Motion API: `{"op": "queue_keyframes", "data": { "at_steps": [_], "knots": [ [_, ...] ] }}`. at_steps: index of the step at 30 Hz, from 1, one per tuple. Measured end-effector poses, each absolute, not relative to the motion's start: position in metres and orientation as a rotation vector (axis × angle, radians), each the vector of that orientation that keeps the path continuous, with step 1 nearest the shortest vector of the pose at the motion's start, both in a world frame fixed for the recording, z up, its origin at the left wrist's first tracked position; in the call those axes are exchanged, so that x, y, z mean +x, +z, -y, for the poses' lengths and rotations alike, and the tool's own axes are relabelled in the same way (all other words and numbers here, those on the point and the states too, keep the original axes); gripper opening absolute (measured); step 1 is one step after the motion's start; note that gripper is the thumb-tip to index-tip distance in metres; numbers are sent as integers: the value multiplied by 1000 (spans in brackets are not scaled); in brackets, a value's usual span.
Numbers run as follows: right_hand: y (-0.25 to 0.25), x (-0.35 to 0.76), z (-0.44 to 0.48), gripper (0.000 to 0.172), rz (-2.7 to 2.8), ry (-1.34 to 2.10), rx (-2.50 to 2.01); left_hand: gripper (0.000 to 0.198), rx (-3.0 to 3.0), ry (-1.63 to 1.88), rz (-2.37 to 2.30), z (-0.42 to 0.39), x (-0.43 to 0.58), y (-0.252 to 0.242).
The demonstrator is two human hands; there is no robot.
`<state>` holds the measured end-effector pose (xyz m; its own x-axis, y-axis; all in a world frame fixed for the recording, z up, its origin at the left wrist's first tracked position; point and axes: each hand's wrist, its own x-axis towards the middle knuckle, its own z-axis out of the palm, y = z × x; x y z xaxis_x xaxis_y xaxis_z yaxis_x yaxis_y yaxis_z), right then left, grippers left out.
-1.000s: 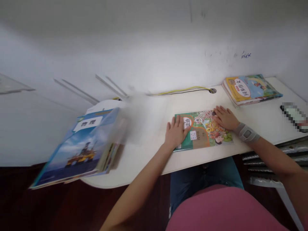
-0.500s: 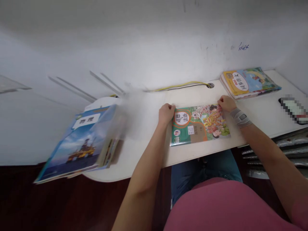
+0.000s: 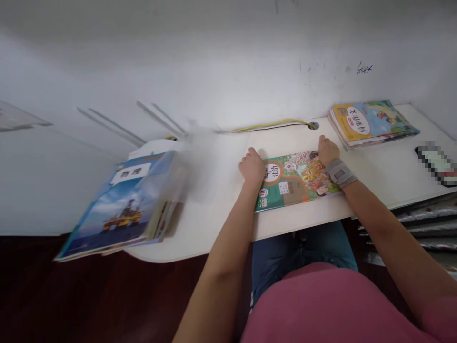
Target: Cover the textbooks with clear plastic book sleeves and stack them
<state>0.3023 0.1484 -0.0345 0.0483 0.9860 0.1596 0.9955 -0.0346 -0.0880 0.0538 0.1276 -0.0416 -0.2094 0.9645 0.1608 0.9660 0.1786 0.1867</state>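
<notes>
A green textbook [image 3: 294,183] with an orange-bordered title and a colourful drawing lies flat on the white desk [image 3: 214,219], in front of my body. My left hand [image 3: 252,167] is closed at its upper left corner and covers part of the title. At the upper right corner my right hand [image 3: 328,151], with a grey wrist wrap, is also closed on the book's edge. The fingertips of both hands are largely hidden. The cover has a glossy sheen; whether a clear film lies over it I cannot tell.
At the left, a stack of books [image 3: 117,209] with a blue cover overhangs the desk edge. Another stack of booklets [image 3: 373,121] lies at the back right, with a phone [image 3: 437,164] before it. Yellow and black cables [image 3: 271,126] run along the wall into a hole.
Both hands have shifted slightly up at the book's top corners, and the right has come a little left. My left hand now covers more of the title. The book stays on the desk.
</notes>
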Motion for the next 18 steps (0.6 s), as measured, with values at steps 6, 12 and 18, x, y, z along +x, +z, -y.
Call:
{"op": "queue_keyframes", "data": {
  "at_steps": [6,12,18],
  "knots": [
    [-35,305,-149,28,2077,-78,-2098,52,-2183,-282,2192,-107,81,-23],
    [-41,311,-153,32,2079,-68,-2066,64,-2434,-277,2140,-85,128,-42],
    [-10,315,-156,33,2157,3,-2054,65,-2421,-391,2141,-81,130,-53]
  ]
}}
